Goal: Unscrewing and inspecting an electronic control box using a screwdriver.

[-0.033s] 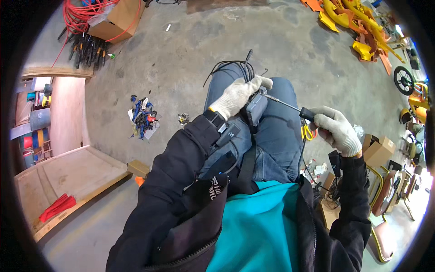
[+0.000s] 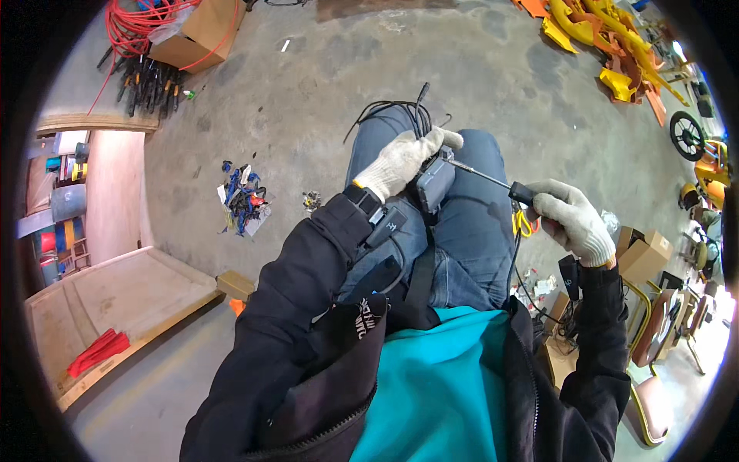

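Observation:
A dark grey box [image 2: 436, 185] with black cables [image 2: 422, 115] rests between my thighs. My gloved left hand [image 2: 400, 163] is closed round its far end and the cables there, fingers partly hidden from me. In my gloved right hand [image 2: 577, 221] is a screwdriver [image 2: 523, 193], gripped by its black handle. Its metal shaft points left, and the tip meets the box's upper right end, close to my left fingers. Whether the tip sits in a screw is too small to tell.
Yellow-handled scissors [image 2: 525, 224] lie beside my right thigh. On the floor to the left is a heap of blue and red wire pieces [image 2: 245, 199]. A low wooden platform [image 2: 131, 296] carries a red cloth [image 2: 98, 352]. Open cardboard boxes [image 2: 645, 258] stand at the right.

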{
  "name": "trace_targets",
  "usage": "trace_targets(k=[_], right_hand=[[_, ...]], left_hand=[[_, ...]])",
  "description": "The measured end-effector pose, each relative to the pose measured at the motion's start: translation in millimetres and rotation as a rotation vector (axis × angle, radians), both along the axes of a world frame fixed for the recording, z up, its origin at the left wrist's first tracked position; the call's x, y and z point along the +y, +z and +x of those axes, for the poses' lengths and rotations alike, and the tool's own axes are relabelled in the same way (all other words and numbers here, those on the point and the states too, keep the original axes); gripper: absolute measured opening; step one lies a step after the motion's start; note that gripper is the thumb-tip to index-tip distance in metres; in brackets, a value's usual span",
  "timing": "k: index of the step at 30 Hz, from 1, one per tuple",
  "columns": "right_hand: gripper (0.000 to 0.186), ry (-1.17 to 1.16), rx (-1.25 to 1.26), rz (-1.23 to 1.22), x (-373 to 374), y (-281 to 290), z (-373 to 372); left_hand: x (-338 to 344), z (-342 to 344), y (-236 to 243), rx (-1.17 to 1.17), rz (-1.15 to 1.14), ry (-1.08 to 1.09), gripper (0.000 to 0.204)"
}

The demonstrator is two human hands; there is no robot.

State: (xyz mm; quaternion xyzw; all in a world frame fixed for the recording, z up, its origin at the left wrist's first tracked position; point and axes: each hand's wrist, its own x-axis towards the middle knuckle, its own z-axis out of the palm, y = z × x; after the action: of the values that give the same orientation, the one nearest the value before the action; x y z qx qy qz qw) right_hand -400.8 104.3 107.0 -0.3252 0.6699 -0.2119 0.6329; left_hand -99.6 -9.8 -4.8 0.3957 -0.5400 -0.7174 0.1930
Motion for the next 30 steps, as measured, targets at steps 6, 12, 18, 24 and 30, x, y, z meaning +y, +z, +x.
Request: trace_targets(k=[6,12,18,24,30], right_hand=[[0.037,0.016,0.041,-0.002,8.5,-3.3,1.1],[0.034,-0.056,-0.072,0.053,10.9,-8.4,-6.0],[0.037,0.024,-0.071,0.064,7.6,-13.2,-13.2],[0.04,0.098,0.085,0.014,-0.7,-4.0,-3.9],[0.038,0.086,0.008,0.135,0.3,-10.0,-14.4]], left_hand=[[-2.9,-2.5,-16.5,-0.038,-0.144,-0.074,0.053],[2.1,-8.9,-18.5,-0.274,-0.237,-0.062,0.05],[1.7,-11.1,-8.0,-0.286,-0.289,-0.115,0.041],[1.7,-7.4,-18.8,-0.194,-0.285,-0.057,0.042],[1.4,-15.1,-4.3,-0.186,-0.157,-0.057,0.038]])
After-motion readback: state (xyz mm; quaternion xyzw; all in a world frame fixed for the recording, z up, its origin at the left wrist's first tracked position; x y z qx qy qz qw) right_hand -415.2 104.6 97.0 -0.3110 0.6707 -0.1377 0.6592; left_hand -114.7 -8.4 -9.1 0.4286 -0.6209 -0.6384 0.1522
